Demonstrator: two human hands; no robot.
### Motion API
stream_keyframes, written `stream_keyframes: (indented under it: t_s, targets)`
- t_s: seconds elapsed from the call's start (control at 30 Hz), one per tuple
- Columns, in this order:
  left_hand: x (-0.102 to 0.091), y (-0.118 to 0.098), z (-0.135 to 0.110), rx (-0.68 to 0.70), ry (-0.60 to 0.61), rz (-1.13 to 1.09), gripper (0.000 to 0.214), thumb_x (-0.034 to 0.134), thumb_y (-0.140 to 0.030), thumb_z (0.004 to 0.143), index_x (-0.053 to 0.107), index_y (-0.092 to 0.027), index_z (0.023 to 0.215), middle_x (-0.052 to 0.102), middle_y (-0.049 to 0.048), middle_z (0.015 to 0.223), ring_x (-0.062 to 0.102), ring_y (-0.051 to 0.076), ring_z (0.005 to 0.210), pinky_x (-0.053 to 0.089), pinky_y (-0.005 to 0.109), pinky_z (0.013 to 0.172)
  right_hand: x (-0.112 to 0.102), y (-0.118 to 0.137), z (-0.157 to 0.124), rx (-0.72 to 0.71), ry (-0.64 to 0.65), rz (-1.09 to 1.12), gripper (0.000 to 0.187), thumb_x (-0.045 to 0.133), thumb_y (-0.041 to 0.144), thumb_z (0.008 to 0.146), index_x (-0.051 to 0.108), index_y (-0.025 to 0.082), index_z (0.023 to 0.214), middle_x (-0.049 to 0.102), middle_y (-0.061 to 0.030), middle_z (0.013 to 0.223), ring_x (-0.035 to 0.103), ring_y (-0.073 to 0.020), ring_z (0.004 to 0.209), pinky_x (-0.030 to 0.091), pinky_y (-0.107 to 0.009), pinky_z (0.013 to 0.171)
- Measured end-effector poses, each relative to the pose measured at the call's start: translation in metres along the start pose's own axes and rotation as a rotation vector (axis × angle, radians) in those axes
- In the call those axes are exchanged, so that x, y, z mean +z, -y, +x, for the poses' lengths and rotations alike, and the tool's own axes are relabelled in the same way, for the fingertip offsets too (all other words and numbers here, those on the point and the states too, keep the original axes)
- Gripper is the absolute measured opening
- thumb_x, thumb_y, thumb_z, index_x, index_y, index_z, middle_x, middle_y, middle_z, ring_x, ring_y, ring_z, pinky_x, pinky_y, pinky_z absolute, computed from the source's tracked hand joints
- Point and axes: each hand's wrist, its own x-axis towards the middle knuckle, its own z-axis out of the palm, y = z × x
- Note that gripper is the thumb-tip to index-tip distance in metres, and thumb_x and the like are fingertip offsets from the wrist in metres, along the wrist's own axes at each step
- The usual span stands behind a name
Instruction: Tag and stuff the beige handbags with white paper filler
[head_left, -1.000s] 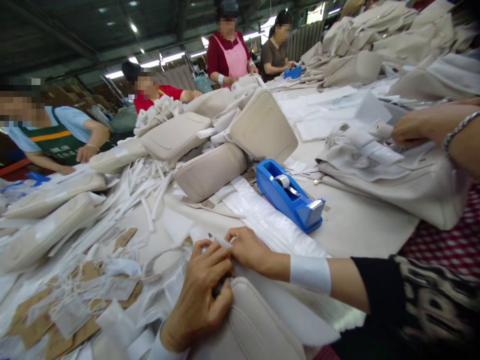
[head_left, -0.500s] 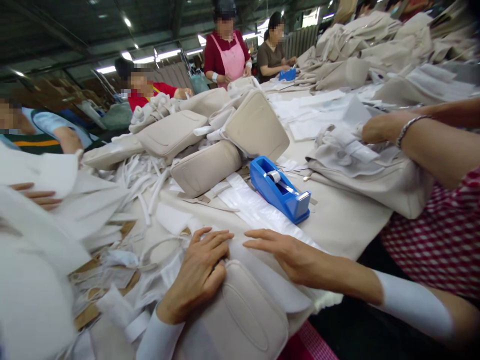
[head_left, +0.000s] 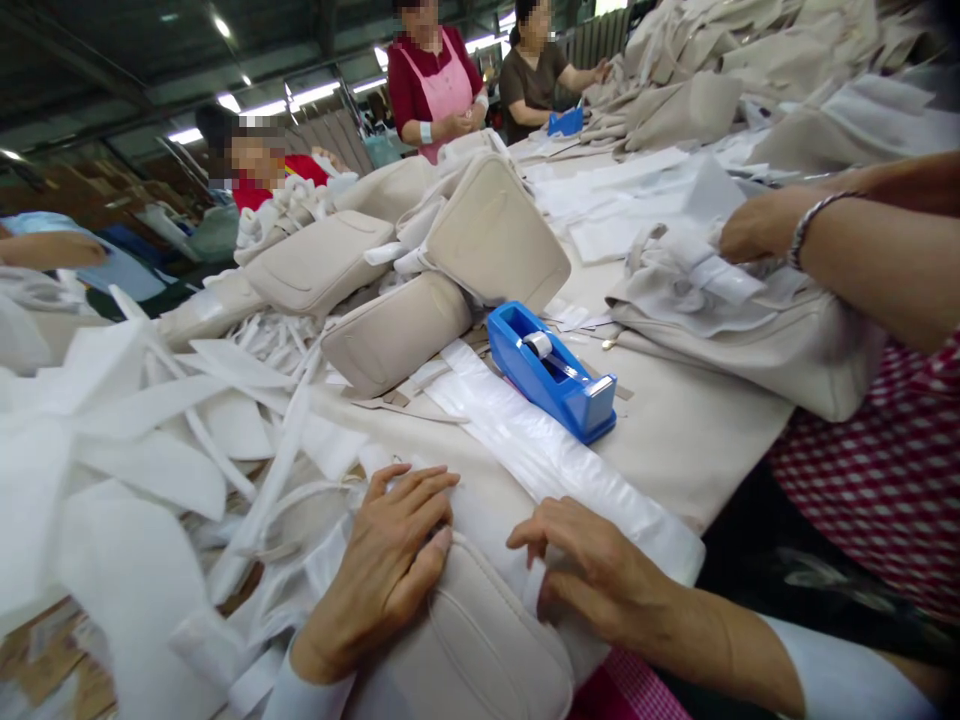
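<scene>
A blue tape dispenser [head_left: 551, 372] is set on a worktable spread with beige material [head_left: 679, 430], and by it every other place is given here. Nearer the camera wearer than the dispenser, and a little to its left, a beige bag [head_left: 487, 635] is laid with a stitched, rounded panel turned upward. Over the far left edge of this bag the left hand [head_left: 390, 560] is laid palm down, its fingers stretched out and held loosely side by side. The right hand [head_left: 592, 565] is held on the dispenser's near side, at the bag's right edge, its fingers bent beside a thin white sheet [head_left: 534, 588]; whether the sheet is pinched cannot be told. White cuffs are worn at both wrists.

Just beside the dispenser, on its near left side, a strip of shiny white plastic [head_left: 592, 490] is stretched out. Beyond it to the left, more beige bags [head_left: 401, 325] are heaped; well to its left, white sheets [head_left: 142, 470] are scattered. To its right, another beige-grey bag [head_left: 780, 340] is handled by a co-worker's hand [head_left: 754, 228], above which a braided bracelet [head_left: 816, 222] is worn. Well beyond the dispenser, a pink apron [head_left: 441, 90] is worn by another person.
</scene>
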Motion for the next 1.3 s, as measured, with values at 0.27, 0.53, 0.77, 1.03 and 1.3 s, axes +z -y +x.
stream_keyframes:
  t_s: [0.27, 0.53, 0.77, 1.03, 1.3]
  targets:
    - [0.004, 0.0, 0.001, -0.005, -0.003, -0.011, 0.02, 0.037, -0.024, 0.092, 0.057, -0.021, 0.096, 0.058, 0.0066, 0.136, 0.047, 0.022, 0.13, 0.019, 0.047, 0.11, 0.015, 0.011, 0.033, 0.223, 0.06, -0.1, 0.017, 0.058, 0.008, 0.063, 0.046, 0.02, 0.067, 0.052, 0.0059, 0.065, 0.047, -0.0124, 0.065, 0.033, -0.031, 0.078]
    - [0.003, -0.003, -0.001, -0.034, -0.003, -0.001, 0.017, 0.042, -0.027, 0.091, 0.058, -0.021, 0.094, 0.059, 0.0062, 0.133, 0.047, 0.023, 0.129, 0.018, 0.048, 0.111, 0.025, 0.017, 0.036, 0.254, -0.027, -0.004, 0.009, 0.059, 0.013, 0.073, 0.06, 0.02, 0.079, 0.055, 0.0031, 0.073, 0.049, -0.0127, 0.069, 0.034, -0.025, 0.065]
    - [0.004, -0.006, -0.002, -0.055, -0.036, -0.002, 0.014, 0.047, -0.028, 0.09, 0.058, -0.021, 0.092, 0.063, 0.0064, 0.125, 0.049, 0.023, 0.126, 0.02, 0.048, 0.111, 0.012, 0.018, 0.034, 0.44, 0.074, 0.278, 0.011, 0.059, 0.009, 0.065, 0.064, 0.018, 0.065, 0.059, 0.0034, 0.061, 0.049, -0.0107, 0.058, 0.034, -0.022, 0.053]
    - [0.008, -0.007, -0.003, -0.073, -0.096, 0.029, 0.018, 0.043, -0.024, 0.093, 0.061, -0.02, 0.097, 0.067, 0.0059, 0.11, 0.056, 0.021, 0.115, 0.023, 0.047, 0.11, 0.031, 0.022, 0.045, 0.523, 0.02, 0.432, 0.006, 0.061, 0.017, 0.067, 0.064, 0.016, 0.062, 0.058, 0.0024, 0.056, 0.047, -0.0105, 0.054, 0.035, -0.021, 0.051]
    - [0.012, -0.007, -0.002, -0.065, -0.137, 0.066, 0.02, 0.043, -0.024, 0.096, 0.062, -0.02, 0.098, 0.068, 0.0047, 0.102, 0.06, 0.02, 0.105, 0.026, 0.047, 0.11, 0.014, 0.048, 0.021, 0.388, 0.099, -0.045, 0.054, 0.051, 0.041, 0.088, 0.054, 0.014, 0.136, 0.046, -0.0141, 0.145, 0.037, -0.0277, 0.135, 0.024, -0.045, 0.116]
